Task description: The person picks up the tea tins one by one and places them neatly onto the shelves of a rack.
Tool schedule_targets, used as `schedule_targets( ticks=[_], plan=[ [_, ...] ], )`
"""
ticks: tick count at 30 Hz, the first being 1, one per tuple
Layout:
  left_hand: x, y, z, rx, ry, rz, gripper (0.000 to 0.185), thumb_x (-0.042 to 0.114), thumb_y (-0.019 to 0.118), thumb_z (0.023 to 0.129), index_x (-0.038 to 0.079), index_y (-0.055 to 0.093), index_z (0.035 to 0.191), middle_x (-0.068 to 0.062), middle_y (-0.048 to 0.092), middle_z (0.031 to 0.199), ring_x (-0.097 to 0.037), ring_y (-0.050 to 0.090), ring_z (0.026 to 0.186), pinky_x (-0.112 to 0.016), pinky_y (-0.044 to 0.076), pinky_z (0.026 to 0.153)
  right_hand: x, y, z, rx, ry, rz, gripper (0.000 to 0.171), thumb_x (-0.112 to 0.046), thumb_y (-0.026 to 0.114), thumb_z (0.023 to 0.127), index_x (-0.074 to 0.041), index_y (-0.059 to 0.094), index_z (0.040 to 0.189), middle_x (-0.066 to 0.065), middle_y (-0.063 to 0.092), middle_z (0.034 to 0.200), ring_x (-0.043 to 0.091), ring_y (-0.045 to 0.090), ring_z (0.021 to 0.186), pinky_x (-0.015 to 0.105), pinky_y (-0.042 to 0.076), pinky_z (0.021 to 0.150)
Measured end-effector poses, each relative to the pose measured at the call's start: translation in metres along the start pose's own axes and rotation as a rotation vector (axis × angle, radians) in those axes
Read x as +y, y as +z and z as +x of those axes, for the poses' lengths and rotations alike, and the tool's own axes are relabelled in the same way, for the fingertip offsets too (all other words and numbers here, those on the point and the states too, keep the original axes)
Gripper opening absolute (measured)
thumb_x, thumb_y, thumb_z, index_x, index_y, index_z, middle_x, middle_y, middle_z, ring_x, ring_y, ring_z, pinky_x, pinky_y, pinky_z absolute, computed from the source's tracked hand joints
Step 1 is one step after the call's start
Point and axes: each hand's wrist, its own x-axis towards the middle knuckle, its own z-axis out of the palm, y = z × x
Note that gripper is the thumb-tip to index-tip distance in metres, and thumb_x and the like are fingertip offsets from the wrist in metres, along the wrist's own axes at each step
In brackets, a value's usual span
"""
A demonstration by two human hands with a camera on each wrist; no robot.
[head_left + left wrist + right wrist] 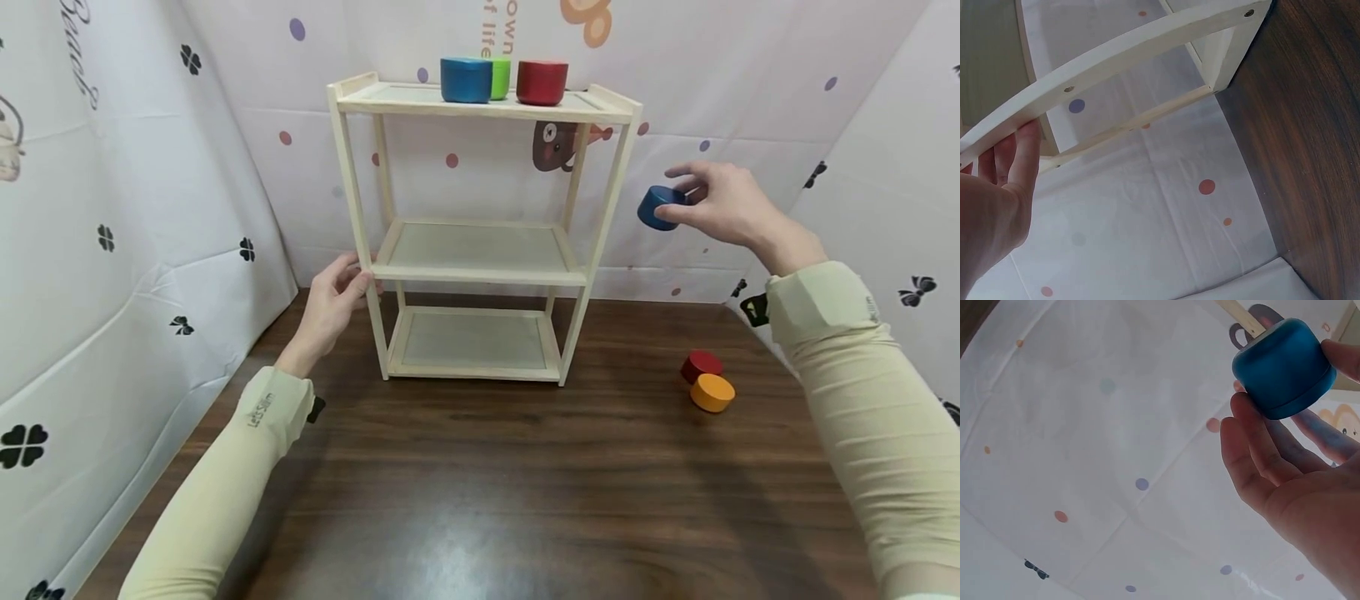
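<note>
My right hand (723,200) pinches a small round blue tin (660,208) between thumb and fingers, in the air to the right of the shelf rack. In the right wrist view the blue tin (1284,369) is tilted, with the fingertips at its side. My left hand (333,300) grips the left front post of the pale wooden rack (480,275) at the height of its middle shelf. The left wrist view has the fingers (1024,156) behind the post (1116,56). On the top shelf stand another blue tin (467,81), a green tin (500,79) partly hidden behind it, and a red tin (542,83).
On the dark wooden table (450,467), right of the rack, a red tin (701,365) and an orange tin (712,393) sit close together. Patterned white cloth (247,167) hangs behind the rack and along both sides.
</note>
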Motion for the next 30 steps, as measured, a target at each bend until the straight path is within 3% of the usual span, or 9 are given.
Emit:
schedule_targets(
  ticks=[4, 11, 13, 15, 18, 20, 22, 29, 30],
  plan=[
    [0.000, 0.001, 0.000, 0.007, -0.006, -0.001, 0.042, 0.024, 0.052, 0.100, 0.002, 0.050, 0.136, -0.009, 0.064, 0.099, -0.020, 0.065, 0.093, -0.026, 0.061, 0.081, -0.003, -0.007, 0.005, 0.010, -0.005, -0.005, 0.066, -0.038, 0.063, 0.091, -0.004, 0.041, 0.144, 0.032, 0.053, 0.133, 0.044, 0.057, 0.111, 0.015, 0.039, 0.059],
    [0.001, 0.000, 0.000, 0.010, -0.011, 0.014, 0.042, 0.024, 0.052, 0.100, 0.003, 0.049, 0.136, -0.011, 0.063, 0.101, -0.019, 0.066, 0.093, -0.028, 0.061, 0.083, -0.006, -0.018, 0.012, 0.023, 0.011, 0.005, 0.068, -0.038, 0.061, 0.092, -0.006, 0.038, 0.147, 0.031, 0.051, 0.136, 0.045, 0.056, 0.113, 0.017, 0.036, 0.063],
    [0.001, 0.001, -0.001, 0.009, -0.011, 0.014, 0.042, 0.024, 0.052, 0.100, 0.003, 0.049, 0.137, -0.012, 0.062, 0.102, -0.019, 0.066, 0.094, -0.028, 0.060, 0.083, -0.007, -0.021, 0.014, 0.024, 0.014, 0.012, 0.068, -0.038, 0.062, 0.091, -0.006, 0.038, 0.147, 0.030, 0.051, 0.136, 0.027, 0.064, 0.102, 0.016, 0.036, 0.062],
    [0.001, 0.001, -0.001, 0.010, -0.011, 0.016, 0.042, 0.023, 0.052, 0.100, 0.003, 0.049, 0.137, -0.015, 0.062, 0.103, -0.019, 0.066, 0.094, -0.028, 0.060, 0.084, -0.008, -0.025, 0.015, 0.025, 0.016, 0.022, 0.068, -0.037, 0.062, 0.091, -0.006, 0.038, 0.147, 0.030, 0.052, 0.136, 0.007, 0.062, 0.087, 0.014, 0.036, 0.061],
    [0.001, 0.001, -0.001, 0.009, -0.013, 0.015, 0.042, 0.023, 0.052, 0.100, 0.003, 0.049, 0.137, -0.016, 0.061, 0.103, -0.020, 0.066, 0.094, -0.028, 0.060, 0.084, -0.010, -0.029, 0.018, 0.028, 0.018, 0.027, 0.068, -0.036, 0.062, 0.091, -0.007, 0.038, 0.147, 0.029, 0.052, 0.136, 0.010, 0.064, 0.089, 0.014, 0.035, 0.062],
    [0.000, 0.001, -0.001, 0.009, -0.014, 0.014, 0.042, 0.024, 0.052, 0.100, 0.003, 0.049, 0.136, -0.014, 0.062, 0.102, -0.020, 0.066, 0.094, -0.029, 0.060, 0.084, -0.012, -0.031, 0.019, 0.029, 0.022, 0.030, 0.068, -0.036, 0.061, 0.091, -0.007, 0.036, 0.148, 0.029, 0.051, 0.137, 0.031, 0.064, 0.105, 0.015, 0.035, 0.063],
    [0.001, 0.001, -0.001, 0.009, -0.015, 0.014, 0.042, 0.024, 0.052, 0.100, 0.003, 0.049, 0.136, -0.013, 0.062, 0.102, -0.021, 0.065, 0.095, -0.030, 0.060, 0.085, -0.014, -0.033, 0.020, 0.033, 0.027, 0.022, 0.069, -0.037, 0.060, 0.092, -0.007, 0.035, 0.148, 0.029, 0.050, 0.138, 0.048, 0.052, 0.117, 0.017, 0.034, 0.065],
    [0.002, 0.001, 0.000, 0.008, -0.008, 0.005, 0.042, 0.023, 0.053, 0.100, 0.002, 0.049, 0.136, -0.012, 0.064, 0.101, -0.020, 0.066, 0.094, -0.030, 0.061, 0.084, -0.017, -0.040, 0.024, 0.047, 0.031, 0.021, 0.070, -0.040, 0.060, 0.091, -0.008, 0.035, 0.148, 0.027, 0.050, 0.139, 0.047, 0.051, 0.118, 0.019, 0.035, 0.067],
    [0.002, 0.001, 0.000, 0.007, -0.008, -0.001, 0.042, 0.022, 0.053, 0.100, 0.002, 0.049, 0.136, -0.011, 0.064, 0.100, -0.020, 0.066, 0.093, -0.029, 0.061, 0.083, -0.018, -0.041, 0.025, 0.050, 0.031, 0.016, 0.070, -0.040, 0.061, 0.091, -0.008, 0.036, 0.148, 0.026, 0.051, 0.138, 0.039, 0.056, 0.113, 0.017, 0.034, 0.066]
  ],
)
